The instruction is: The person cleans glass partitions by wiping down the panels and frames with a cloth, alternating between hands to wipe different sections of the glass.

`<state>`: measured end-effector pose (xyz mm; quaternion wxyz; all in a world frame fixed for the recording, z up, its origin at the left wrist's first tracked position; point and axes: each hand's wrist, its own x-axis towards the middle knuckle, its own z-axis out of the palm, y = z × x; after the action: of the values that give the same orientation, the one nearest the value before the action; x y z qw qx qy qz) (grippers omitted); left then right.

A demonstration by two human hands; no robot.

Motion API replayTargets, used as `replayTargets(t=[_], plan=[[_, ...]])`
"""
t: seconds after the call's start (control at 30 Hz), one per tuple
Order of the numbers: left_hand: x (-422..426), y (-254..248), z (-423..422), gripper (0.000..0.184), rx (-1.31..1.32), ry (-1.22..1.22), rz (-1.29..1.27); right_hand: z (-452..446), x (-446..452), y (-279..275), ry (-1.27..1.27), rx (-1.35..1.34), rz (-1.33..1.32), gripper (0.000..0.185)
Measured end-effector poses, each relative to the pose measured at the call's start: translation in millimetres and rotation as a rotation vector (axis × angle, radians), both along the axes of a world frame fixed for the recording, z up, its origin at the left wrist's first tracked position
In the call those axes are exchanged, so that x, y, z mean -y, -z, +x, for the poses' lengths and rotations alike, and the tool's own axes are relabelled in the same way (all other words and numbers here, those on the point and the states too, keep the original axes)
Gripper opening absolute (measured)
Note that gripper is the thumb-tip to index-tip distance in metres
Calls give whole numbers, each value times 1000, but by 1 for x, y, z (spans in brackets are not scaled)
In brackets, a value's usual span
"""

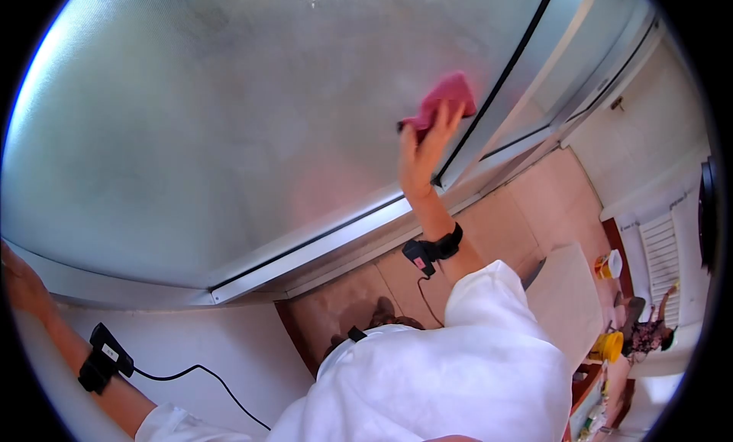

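Pink cloth (450, 91) lay against frosted panel (252, 137).
Right hand (424, 153) grasped it, presumably for flat contact; left hand (23, 285), at left: grip could not be determined.

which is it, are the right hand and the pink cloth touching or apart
Touching: the head view shows the right hand holding the pink cloth, fingers laid across it.

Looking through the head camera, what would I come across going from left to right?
Left hand, black strap on the left wrist, right hand with its pink cloth, yellow bucket, white slatted panel, dark object near the far edge.
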<state>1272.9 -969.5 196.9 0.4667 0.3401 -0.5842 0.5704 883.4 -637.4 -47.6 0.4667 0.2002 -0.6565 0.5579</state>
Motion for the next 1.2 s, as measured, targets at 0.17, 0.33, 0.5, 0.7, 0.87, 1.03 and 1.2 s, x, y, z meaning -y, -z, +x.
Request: replayTargets(t=[0.17,0.33,0.5,0.7,0.87,1.03,1.2], plan=[[-3,-3,-3,48,-8,-12,-8,-41,-24,-74,-15,-417,284,52],[-2,-4,-2,48,9,-23,-23,-56,-23,-58,-104,-185,-106,55],[-1,-5,-4,48,-26,22,11,16,20,4,-29,-88,115,57],[-44,-36,-33,50,-395,-323,972,-54,-34,-73,-69,-301,134,50],[9,1,3,51,3,-247,20,-29,0,-49,-47,-244,-99,52],[69,21,17,55,-138,178,158,80,105,-20,-68,-329,248,49],[80,26,20,59,-207,342,190,182,200,-54,-269,-531,375,43]])
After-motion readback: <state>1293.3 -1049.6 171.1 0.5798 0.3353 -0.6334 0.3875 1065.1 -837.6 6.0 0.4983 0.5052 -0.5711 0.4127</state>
